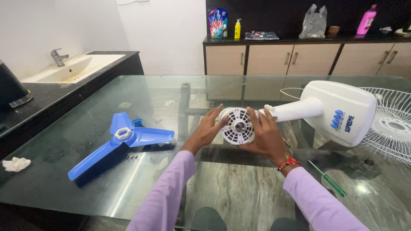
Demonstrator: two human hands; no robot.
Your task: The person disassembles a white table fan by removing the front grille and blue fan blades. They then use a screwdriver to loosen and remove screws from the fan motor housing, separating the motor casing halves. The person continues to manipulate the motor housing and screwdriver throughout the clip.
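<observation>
Spreading across most of the view, the glass desk (pixel 239 188) carries everything, and its lower corners run out of frame. On its right side lies a white fan body (pixel 338 112) tipped onto its side, its neck pointing left toward the round white motor housing (pixel 238 125); blue buttons show on its casing. Beyond it the white wire guard (pixel 391 124) lies flat, cut off by the right edge. To the left, well apart from the hands, rests the blue three-bladed fan blade (pixel 122 139), with a small blue cap (pixel 137 122) just behind it. The left hand (pixel 206 130) presses open fingers against the housing's left side; the right hand (pixel 267 134) wraps its right side, a red thread at the wrist. Both grips clasp the housing between them, though how firmly is hard to judge, and the palms hide its flanks. A green-handled screwdriver (pixel 329 179) lies near the right sleeve, its tip hard to make out. A few tiny dark screws (pixel 133 157) sit by the blade, and a crumpled white cloth (pixel 16 164) lies at the far left.
</observation>
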